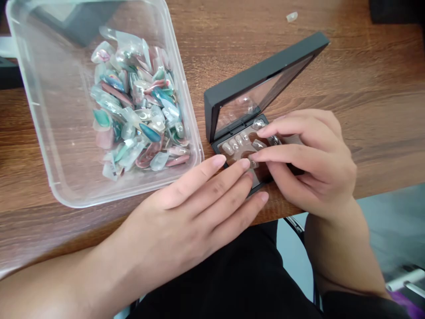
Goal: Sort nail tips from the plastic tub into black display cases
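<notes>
A small black case (265, 79) stands on the wooden table with its windowed lid raised. Several clear, glossy nail tips (236, 142) lie in its base, some in a row. My left hand (206, 204) reaches over the case's near left edge, fingers stretched out and holding nothing. Over the right part of the base is my right hand (305, 155), its index and middle fingertips touching or just above the nail tips. Its thumb is mostly tucked beneath, and whether something is pinched there is hidden.
A clear plastic bin (195, 128) with several loose nail tips in green, pink and clear stands left of the case. One loose nail tip (291, 17) lies farther back. Dark objects sit at the back corners; the table's front edge runs below my hands.
</notes>
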Demonstrator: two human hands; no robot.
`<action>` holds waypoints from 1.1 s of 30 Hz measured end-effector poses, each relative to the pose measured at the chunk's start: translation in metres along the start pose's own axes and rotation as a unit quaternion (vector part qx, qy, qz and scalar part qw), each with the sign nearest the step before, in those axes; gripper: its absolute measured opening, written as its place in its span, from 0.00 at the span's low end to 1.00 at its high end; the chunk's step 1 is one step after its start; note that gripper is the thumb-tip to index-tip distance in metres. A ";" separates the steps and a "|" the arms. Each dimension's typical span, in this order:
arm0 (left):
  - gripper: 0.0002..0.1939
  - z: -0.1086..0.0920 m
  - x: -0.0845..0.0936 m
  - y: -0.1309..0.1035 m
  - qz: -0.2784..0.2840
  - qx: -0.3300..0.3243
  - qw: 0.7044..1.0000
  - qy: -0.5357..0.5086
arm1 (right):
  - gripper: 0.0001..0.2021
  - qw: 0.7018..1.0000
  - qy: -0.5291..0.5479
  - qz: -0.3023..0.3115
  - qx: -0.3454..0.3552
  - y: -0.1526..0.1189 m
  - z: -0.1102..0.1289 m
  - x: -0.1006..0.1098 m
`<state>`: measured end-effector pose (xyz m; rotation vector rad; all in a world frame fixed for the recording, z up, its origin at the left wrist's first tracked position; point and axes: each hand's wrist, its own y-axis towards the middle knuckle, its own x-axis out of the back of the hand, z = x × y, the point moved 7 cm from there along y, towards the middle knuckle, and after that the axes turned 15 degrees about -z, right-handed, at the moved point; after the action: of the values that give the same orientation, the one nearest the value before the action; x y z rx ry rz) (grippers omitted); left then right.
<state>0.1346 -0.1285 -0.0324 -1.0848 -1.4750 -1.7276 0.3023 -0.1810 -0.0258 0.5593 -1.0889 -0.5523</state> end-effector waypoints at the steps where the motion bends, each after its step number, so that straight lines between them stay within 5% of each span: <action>1: 0.31 0.000 0.002 0.000 -0.008 0.000 1.000 0.001 | 0.12 1.000 0.003 -0.006 -0.003 0.000 0.000 0.002; 15: 0.28 0.004 0.013 0.001 0.001 -0.003 1.000 0.012 | 0.21 1.000 0.009 0.013 0.018 -0.001 0.002 0.001; 33: 0.32 0.012 0.012 0.003 0.024 0.011 0.997 0.076 | 0.15 0.999 0.014 0.031 0.022 -0.004 0.002 -0.003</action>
<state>0.1339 -0.1167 -0.0197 -0.9486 -1.3595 -1.7167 0.2987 -0.1820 -0.0299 0.5684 -1.0892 -0.4669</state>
